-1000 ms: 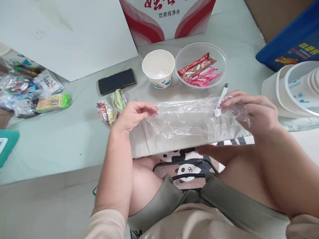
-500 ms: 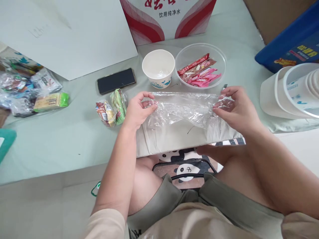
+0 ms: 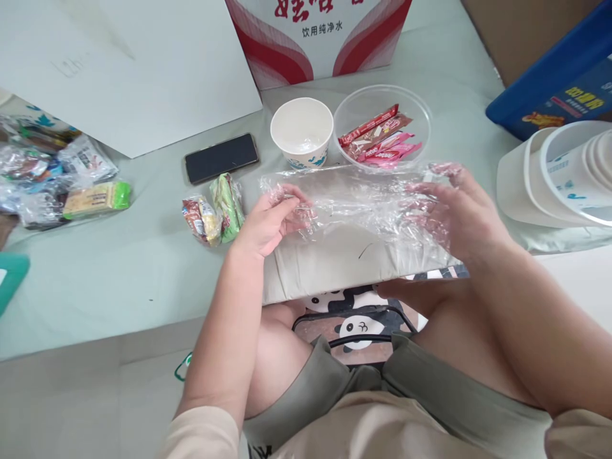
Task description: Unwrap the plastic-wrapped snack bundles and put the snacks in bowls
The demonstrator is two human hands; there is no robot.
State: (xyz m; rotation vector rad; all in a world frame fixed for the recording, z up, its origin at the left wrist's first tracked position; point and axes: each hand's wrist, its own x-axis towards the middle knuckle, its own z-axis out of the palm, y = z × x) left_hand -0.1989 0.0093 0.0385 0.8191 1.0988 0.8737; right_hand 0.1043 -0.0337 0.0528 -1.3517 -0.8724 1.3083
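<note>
A crinkled sheet of clear plastic film stretches between my two hands, just above the front edge of the table. My left hand has its fingers curled at the film's left end, with plastic over the fingertips. At the other end, my right hand holds the film with its fingers bent and somewhat apart, plastic lying across them. Behind the film stand a white paper bowl and a clear round plastic bowl with several red, brown and pink wrapped snacks.
Left of my hands lie small wrapped snacks and a black phone. A pile of packaged items sits farther left. White boxes stand behind; nested white containers and a blue package are at right.
The film has spread wider and slightly farther back. My fingers have moved from pinching its edges to reaching under or into the plastic, and the right hand's fingers have spread.
</note>
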